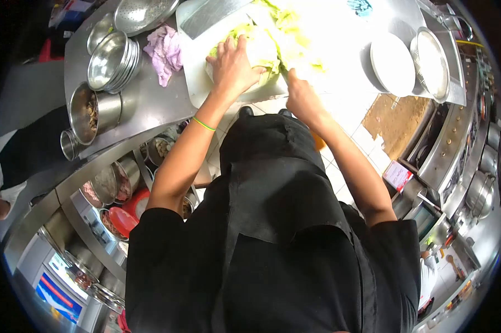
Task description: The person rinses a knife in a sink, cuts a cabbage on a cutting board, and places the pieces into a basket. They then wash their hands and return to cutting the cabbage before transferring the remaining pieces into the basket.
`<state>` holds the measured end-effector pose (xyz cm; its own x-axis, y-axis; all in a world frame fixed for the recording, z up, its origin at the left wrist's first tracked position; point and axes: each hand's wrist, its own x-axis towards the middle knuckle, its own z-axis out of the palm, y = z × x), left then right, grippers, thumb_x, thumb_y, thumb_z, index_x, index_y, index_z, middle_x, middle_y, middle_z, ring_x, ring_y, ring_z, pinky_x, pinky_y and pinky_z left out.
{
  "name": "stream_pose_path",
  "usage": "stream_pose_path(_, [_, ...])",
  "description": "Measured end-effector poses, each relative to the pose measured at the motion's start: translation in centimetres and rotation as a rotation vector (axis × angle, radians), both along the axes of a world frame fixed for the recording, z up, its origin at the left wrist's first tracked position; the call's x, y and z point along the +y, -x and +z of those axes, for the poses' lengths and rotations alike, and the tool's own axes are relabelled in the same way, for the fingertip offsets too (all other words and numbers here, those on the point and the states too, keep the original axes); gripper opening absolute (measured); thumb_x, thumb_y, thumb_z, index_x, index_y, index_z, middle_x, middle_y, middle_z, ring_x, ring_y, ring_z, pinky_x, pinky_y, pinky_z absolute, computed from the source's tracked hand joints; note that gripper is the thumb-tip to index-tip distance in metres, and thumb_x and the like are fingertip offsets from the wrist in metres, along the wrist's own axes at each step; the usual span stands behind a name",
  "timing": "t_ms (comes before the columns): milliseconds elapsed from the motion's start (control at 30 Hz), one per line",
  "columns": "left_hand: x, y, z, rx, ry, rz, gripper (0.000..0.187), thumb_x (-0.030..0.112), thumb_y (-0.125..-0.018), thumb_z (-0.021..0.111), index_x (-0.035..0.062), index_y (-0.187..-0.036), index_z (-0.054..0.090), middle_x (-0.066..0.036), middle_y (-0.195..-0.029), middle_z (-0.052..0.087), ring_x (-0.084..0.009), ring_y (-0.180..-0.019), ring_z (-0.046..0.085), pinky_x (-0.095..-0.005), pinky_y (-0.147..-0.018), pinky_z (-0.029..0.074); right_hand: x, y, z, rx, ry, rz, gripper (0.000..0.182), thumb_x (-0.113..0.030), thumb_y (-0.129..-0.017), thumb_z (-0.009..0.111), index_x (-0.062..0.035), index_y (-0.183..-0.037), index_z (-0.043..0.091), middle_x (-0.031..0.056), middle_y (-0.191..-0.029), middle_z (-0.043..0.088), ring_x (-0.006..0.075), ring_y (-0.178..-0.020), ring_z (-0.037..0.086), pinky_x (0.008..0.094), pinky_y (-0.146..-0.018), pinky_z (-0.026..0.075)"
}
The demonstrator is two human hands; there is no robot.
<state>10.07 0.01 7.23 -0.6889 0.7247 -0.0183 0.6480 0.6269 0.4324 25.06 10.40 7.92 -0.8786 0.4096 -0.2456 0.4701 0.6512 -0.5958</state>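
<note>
On the white cutting board [194,77] lies pale green lettuce [261,47], partly washed out by glare. My left hand [232,69] rests over it, fingers spread and bent, gripping the lettuce against the board. Closed around a knife handle is my right hand [304,102], just right of the lettuce. The blade of this knife [270,34] points away from me through the leaves; its edge is hard to make out. More cut lettuce [294,41] is scattered to the right of the blade. A wide cleaver blade [211,18] lies flat at the board's far left.
Left of the board are a crumpled purple cloth [164,53], stacked metal bowls [110,61], a colander [142,14] and a metal pot [87,114]. A white plate [393,64] and a strainer [431,64] stand right. Another person's dark sleeve [37,127] shows at left.
</note>
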Motion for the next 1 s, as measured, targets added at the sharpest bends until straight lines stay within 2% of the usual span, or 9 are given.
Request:
stream_pose_path(133, [0.0, 0.5, -1.0, 0.002, 0.017, -0.001, 0.088, 0.039, -0.064, 0.077, 0.0039, -0.134, 0.034, -0.024, -0.135, 0.036, -0.0380, -0.127, 0.031, -0.0659, -0.096, 0.027, 0.2, 1.5, -2.8, 0.056, -0.059, -0.056, 0.041, 0.002, -0.073, 0.046, 0.0105, -0.113, 0.042, 0.0304, -0.074, 0.059, 0.0455, -0.072, 0.059, 0.0499, -0.065, 0.048])
stream_pose_path(233, [-0.2, 0.8, -1.5, -0.022, -0.026, -0.033, 0.093, 0.039, -0.064, 0.078, 0.0058, -0.137, 0.030, -0.024, -0.137, 0.033, -0.0381, -0.129, 0.029, -0.0655, -0.096, 0.026, 1.9, 0.9, -2.6, 0.063, -0.113, 0.052, 0.041, 0.000, -0.078, 0.045, 0.0101, -0.117, 0.040, 0.0279, -0.071, 0.059, 0.0393, -0.063, 0.061, 0.0464, -0.057, 0.050])
stream_pose_path(300, [-1.3, 0.6, -0.4, -0.003, -0.038, -0.074, 0.103, 0.038, -0.061, 0.080, 0.0081, -0.141, 0.022, -0.024, -0.141, 0.026, -0.0386, -0.131, 0.026, -0.0655, -0.097, 0.024, 2.6, 0.6, 1.0, -0.175, 0.221, -0.062, 0.041, -0.005, -0.083, 0.045, 0.0093, -0.121, 0.038, 0.0243, -0.068, 0.059, 0.0306, -0.053, 0.061, 0.0406, -0.047, 0.049])
stream_pose_path(400, [-3.3, 0.3, 0.2, 0.074, -0.104, -0.065, 0.106, 0.037, -0.059, 0.081, 0.0090, -0.141, 0.021, -0.023, -0.140, 0.026, -0.0398, -0.129, 0.027, -0.0619, -0.095, 0.031, 2.8, 0.3, 2.4, -0.118, 0.297, -0.213, 0.040, -0.007, -0.086, 0.044, 0.0086, -0.122, 0.037, 0.0203, -0.066, 0.058, 0.0238, -0.046, 0.059, 0.0353, -0.040, 0.048])
stream_pose_path(467, [-3.6, 0.8, 0.3, 0.035, -0.086, -0.092, 0.105, 0.037, -0.058, 0.081, 0.0088, -0.140, 0.023, -0.022, -0.137, 0.030, -0.0396, -0.125, 0.030, -0.0589, -0.092, 0.036, 2.8, 0.2, 2.8, -0.053, 0.248, -0.201, 0.039, -0.007, -0.086, 0.045, 0.0080, -0.121, 0.037, 0.0229, -0.065, 0.058, 0.0292, -0.049, 0.060, 0.0392, -0.043, 0.048])
stream_pose_path(533, [-3.6, 0.6, 0.5, -0.019, -0.070, -0.125, 0.103, 0.037, -0.058, 0.081, 0.0085, -0.139, 0.024, -0.021, -0.134, 0.033, -0.0394, -0.122, 0.034, -0.0560, -0.089, 0.040, 2.4, -1.1, 4.4, 0.068, -0.002, -0.125, 0.040, -0.007, -0.086, 0.046, 0.0078, -0.122, 0.034, 0.0274, -0.067, 0.058, 0.0384, -0.055, 0.060, 0.0458, -0.050, 0.047])
stream_pose_path(633, [-2.1, -1.1, 1.6, 0.057, 0.003, -0.007, 0.096, 0.037, -0.059, 0.081, 0.0065, -0.135, 0.031, -0.021, -0.123, 0.041, -0.0378, -0.111, 0.041, -0.0484, -0.083, 0.047, 1.0, -3.7, 6.4, -0.012, -0.073, -0.088, 0.041, -0.006, -0.086, 0.046, 0.0072, -0.122, 0.032, 0.0313, -0.069, 0.058, 0.0458, -0.063, 0.058, 0.0513, -0.059, 0.045])
stream_pose_path(833, [-0.9, -2.4, 2.3, 0.053, 0.121, 0.091, 0.087, 0.036, -0.061, 0.080, 0.0002, -0.128, 0.037, -0.025, -0.112, 0.046, -0.0381, -0.105, 0.046, -0.0407, -0.081, 0.049, -2.6, -5.7, 8.2, -0.205, -0.075, -0.078, 0.042, -0.002, -0.083, 0.045, 0.0076, -0.121, 0.033, 0.0311, -0.066, 0.057, 0.0468, -0.068, 0.058, 0.0523, -0.062, 0.044])
stream_pose_path(1000, [-0.7, -2.1, 1.8, 0.022, 0.125, 0.090, 0.088, 0.036, -0.061, 0.080, -0.0015, -0.128, 0.037, -0.026, -0.113, 0.046, -0.0382, -0.105, 0.046, -0.0411, -0.081, 0.049, -3.0, -3.4, 3.6, -0.188, -0.010, -0.079, 0.044, 0.003, -0.077, 0.044, 0.0126, -0.119, 0.036, 0.0310, -0.071, 0.058, 0.0458, -0.071, 0.059, 0.0505, -0.064, 0.046])
